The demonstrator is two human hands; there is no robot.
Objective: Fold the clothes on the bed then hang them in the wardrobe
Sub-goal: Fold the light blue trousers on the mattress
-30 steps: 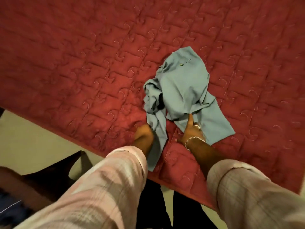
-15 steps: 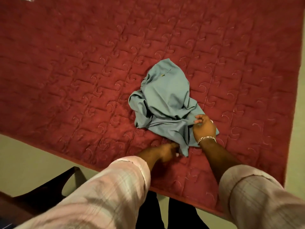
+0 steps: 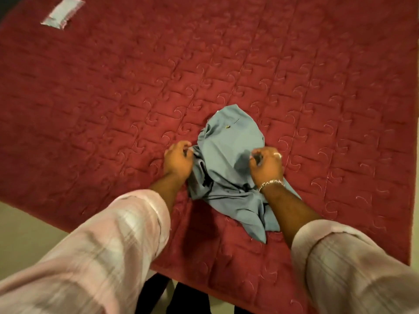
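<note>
Grey-blue garment (image 3: 229,155): seen crumpled in a heap on the bed, near its front edge; one corner is trailed toward that edge.
Left hand (image 3: 178,160): placed at the garment's left side, fingers curled round a fold of cloth.
Right hand (image 3: 267,165): set on the garment's right side, fingers clenched on the fabric; a bracelet (image 3: 271,184) is worn at the wrist.
Bed (image 3: 113,98): covered by a red quilted spread.
Pale folded item (image 3: 61,13): laid at the far left corner, well apart from the garment; blurred.
</note>
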